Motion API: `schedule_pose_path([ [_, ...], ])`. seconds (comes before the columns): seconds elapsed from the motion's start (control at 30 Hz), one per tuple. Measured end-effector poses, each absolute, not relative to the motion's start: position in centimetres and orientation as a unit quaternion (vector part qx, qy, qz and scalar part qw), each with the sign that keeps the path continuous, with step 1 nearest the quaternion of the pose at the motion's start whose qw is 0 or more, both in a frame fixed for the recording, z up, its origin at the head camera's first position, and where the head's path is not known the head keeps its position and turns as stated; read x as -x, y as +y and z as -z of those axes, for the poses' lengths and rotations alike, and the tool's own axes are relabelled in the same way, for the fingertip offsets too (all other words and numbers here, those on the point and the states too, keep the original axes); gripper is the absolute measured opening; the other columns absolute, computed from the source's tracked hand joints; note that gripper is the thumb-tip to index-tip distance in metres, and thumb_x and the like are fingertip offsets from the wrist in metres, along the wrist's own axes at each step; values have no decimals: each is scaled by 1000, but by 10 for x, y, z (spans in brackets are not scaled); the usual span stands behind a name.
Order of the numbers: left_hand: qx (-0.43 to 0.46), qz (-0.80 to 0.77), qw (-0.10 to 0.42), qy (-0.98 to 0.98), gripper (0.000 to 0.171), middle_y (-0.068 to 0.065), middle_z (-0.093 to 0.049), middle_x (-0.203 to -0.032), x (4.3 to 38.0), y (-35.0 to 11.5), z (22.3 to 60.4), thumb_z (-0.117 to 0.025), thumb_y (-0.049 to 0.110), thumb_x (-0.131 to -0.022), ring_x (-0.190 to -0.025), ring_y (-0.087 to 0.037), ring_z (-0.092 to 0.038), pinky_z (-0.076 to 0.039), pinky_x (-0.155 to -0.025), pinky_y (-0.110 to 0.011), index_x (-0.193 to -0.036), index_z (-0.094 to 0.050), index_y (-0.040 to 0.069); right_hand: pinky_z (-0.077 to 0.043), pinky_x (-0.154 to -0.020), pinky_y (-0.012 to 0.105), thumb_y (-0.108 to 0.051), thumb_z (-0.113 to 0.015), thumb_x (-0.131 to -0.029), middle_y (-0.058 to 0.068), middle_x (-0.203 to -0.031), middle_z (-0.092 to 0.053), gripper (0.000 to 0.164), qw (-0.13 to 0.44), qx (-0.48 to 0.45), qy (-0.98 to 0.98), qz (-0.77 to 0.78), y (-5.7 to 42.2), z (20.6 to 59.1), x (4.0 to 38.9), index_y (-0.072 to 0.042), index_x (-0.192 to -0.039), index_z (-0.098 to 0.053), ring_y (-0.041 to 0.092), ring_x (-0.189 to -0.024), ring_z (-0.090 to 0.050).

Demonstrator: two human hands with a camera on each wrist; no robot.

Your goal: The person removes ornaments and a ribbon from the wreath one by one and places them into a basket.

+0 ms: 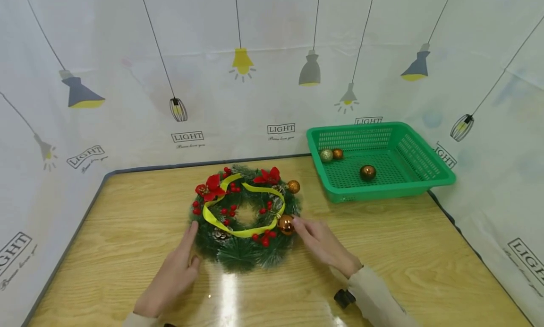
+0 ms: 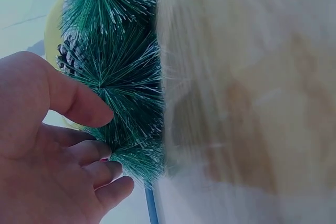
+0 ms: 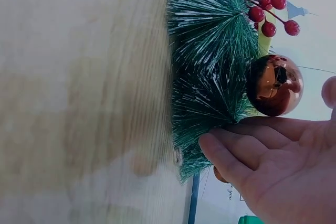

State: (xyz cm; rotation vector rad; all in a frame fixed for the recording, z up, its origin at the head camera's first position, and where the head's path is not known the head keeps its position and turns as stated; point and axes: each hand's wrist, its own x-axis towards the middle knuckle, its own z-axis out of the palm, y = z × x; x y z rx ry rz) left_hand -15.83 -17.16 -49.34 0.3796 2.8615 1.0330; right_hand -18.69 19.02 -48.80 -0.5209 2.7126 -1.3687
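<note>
A green pine wreath lies on the wooden table, dressed with red flowers, red berries, pine cones and a loop of yellow ribbon. At its left edge is my left hand, the index finger extended along the needles and the thumb apart. My right hand is at the right edge, its straight fingers against the needles in the right wrist view, just beside a shiny copper bauble. A smaller glittery bauble sits higher on the wreath's right side.
Behind and to the right stands a green plastic basket. Inside are a pale glitter ball, a small orange ball and a shiny brown ball. A lamp-printed white curtain borders the table.
</note>
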Motion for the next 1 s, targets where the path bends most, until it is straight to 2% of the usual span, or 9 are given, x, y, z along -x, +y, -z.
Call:
schedule_pose_path([
  [0.1, -126, -335, 25, 934, 88, -26, -10, -167, 160, -173, 493, -54, -4, -91, -151, -48, -22, -24, -122, -62, -163, -6, 7, -52, -60, 29, -38, -34, -111, -2, -51, -42, 55, 46, 168, 884, 433, 190, 487, 183, 0, -146, -51, 10, -46, -28],
  [0.17, -127, -332, 18, 935, 87, -28, -12, -166, 162, -173, 493, -54, -4, -90, -150, -49, -24, -24, -121, -62, -163, -8, 4, -47, -56, 27, -40, -34, -110, -10, -50, -30, 56, 54, 172, 888, 423, 189, 486, 181, 0, -148, -48, 7, -46, -38],
  [0.23, -126, -330, 17, 935, 87, -28, -12, -166, 163, -174, 493, -54, -4, -90, -150, -49, -21, -23, -121, -62, -163, -8, 4, -54, -66, 30, -40, -36, -110, -11, -49, -33, 57, 54, 176, 891, 416, 188, 486, 178, 0, -149, -47, 11, -52, -53],
  [0.33, -122, -337, 25, 933, 88, -27, -11, -167, 165, -174, 492, -53, -3, -90, -151, -49, -18, -21, -122, -62, -164, -6, 7, -56, -77, 31, -43, -37, -109, -12, -49, -35, 59, 63, 168, 893, 413, 187, 485, 175, -1, -150, -46, 11, -55, -55],
  [0.4, -121, -340, 30, 932, 88, -27, -11, -167, 167, -174, 492, -53, -3, -90, -152, -49, -16, -20, -122, -62, -164, -6, 8, -47, -68, 26, -44, -36, -109, -10, -47, -29, 59, 72, 163, 891, 417, 187, 485, 173, -2, -151, -45, 9, -45, -29],
  [0.63, -125, -339, 32, 932, 89, -26, -10, -167, 172, -177, 493, -54, -2, -91, -150, -48, -26, -20, -122, -63, -164, -4, 9, -52, -76, 28, -41, -40, -109, -13, -47, -29, 57, 74, 185, 881, 428, 186, 487, 167, -3, -152, -45, 2, -46, -38],
  [0.73, -128, -340, 33, 931, 89, -25, -9, -168, 175, -178, 491, -54, -2, -91, -150, -47, -26, -20, -122, -64, -164, -4, 9, -44, -62, 21, -41, -41, -109, -14, -47, -25, 58, 81, 189, 878, 433, 185, 488, 163, -2, -152, -44, 1, -43, -15],
  [0.9, -127, -334, 34, 933, 87, -26, -11, -167, 180, -179, 491, -53, -1, -92, -101, -34, -63, -32, -120, -60, -164, -4, 8, -29, -43, 18, -40, -44, -108, -14, -44, -27, 60, 87, 191, 874, 438, 182, 491, 158, 1, -151, -43, -3, -37, -14],
  [1.0, -121, -337, 38, 933, 88, -26, -13, -167, 183, -180, 492, -53, 0, -92, -68, -15, -55, -56, -99, -42, -164, -4, 10, -40, -47, 19, -40, -44, -108, -14, -42, -27, 59, 83, 196, 878, 429, 181, 491, 156, 2, -150, -44, -4, -35, -16],
])
